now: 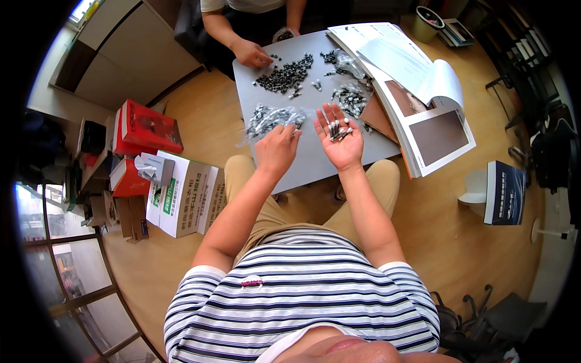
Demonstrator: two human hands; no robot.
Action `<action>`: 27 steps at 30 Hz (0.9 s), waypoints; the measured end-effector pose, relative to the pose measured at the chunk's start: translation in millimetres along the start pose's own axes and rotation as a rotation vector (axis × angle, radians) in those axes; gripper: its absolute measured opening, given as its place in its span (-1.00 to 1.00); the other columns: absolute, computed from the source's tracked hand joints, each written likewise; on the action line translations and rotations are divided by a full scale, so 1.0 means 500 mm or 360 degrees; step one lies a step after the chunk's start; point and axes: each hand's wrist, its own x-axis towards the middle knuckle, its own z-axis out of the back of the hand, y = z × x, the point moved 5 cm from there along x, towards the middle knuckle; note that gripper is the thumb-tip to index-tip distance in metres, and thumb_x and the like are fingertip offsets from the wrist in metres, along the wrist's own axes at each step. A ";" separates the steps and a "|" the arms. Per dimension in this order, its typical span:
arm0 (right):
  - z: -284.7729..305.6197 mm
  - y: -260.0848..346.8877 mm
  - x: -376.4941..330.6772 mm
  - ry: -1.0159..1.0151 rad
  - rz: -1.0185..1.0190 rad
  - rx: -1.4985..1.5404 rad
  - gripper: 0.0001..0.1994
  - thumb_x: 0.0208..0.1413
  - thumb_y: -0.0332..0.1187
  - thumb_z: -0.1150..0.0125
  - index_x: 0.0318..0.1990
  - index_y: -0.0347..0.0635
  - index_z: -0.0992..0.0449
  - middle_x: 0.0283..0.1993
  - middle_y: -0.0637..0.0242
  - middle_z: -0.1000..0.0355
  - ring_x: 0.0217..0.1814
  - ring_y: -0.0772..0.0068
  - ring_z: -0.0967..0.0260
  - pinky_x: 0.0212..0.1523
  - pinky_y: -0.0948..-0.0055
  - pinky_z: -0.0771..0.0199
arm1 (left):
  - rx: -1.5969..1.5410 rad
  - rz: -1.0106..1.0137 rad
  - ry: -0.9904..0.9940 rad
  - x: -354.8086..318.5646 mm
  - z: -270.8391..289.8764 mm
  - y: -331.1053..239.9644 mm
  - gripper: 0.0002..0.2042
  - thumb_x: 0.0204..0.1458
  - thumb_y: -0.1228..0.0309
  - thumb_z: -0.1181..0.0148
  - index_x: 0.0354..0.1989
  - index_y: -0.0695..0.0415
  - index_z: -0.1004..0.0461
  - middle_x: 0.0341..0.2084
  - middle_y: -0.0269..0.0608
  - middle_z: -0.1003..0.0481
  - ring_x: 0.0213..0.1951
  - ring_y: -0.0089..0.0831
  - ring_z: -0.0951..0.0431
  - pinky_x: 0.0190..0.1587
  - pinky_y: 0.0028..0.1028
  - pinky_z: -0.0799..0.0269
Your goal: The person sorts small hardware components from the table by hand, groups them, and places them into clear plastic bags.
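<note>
Upon the upturned palm of the right hand [344, 150] lie several small fittings [338, 130], slim, black and silver with whitish rounded ends; they overlap, so I cannot count them exactly. That grip is spread. The left hand [277, 148] holds its fingertips close together beside one clear plastic bag [272, 118]; whether its grip pinches anything, I cannot tell. Across the grey surface [315, 164] lie one black heap [284, 75], its pieces too many to count, and one pale-tipped cluster [350, 100].
</note>
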 end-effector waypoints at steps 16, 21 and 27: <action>0.078 -0.111 0.140 -0.0641 0.0267 -0.1317 -0.61 0.27 -0.18 0.19 -0.12 -0.30 -0.51 -0.12 0.26 -0.48 -0.01 0.50 -0.33 0.08 0.44 -0.30 | -0.0234 -0.0003 0.0058 0.015 -0.029 0.061 -0.76 0.23 0.24 -0.09 -0.39 0.14 -0.41 -0.46 -0.11 -0.44 -0.45 -0.06 -0.54 -0.46 -0.15 -0.42; 0.024 -0.121 0.114 -0.0392 0.0336 -0.1586 -0.62 0.31 -0.22 0.12 -0.07 -0.40 -0.49 -0.02 0.14 -0.48 0.08 0.38 -0.41 0.14 0.33 -0.37 | -0.0479 0.0093 -0.0178 0.027 -0.017 0.121 -0.76 0.26 0.26 -0.08 -0.33 0.18 -0.46 -0.47 -0.10 -0.45 -0.48 -0.15 -0.52 -0.45 -0.28 -0.42; 0.055 0.070 0.171 -0.0394 0.0925 -0.2815 -0.67 0.28 -0.24 -0.04 -0.02 -0.34 -0.51 0.06 0.05 -0.47 0.04 0.08 -0.47 0.11 0.20 -0.45 | -0.1699 0.0821 -0.0134 0.031 -0.042 0.217 -0.67 0.35 0.18 0.05 -0.33 0.17 -0.46 -0.52 -0.38 -0.43 -0.45 -0.60 -0.49 -0.46 -0.55 -0.39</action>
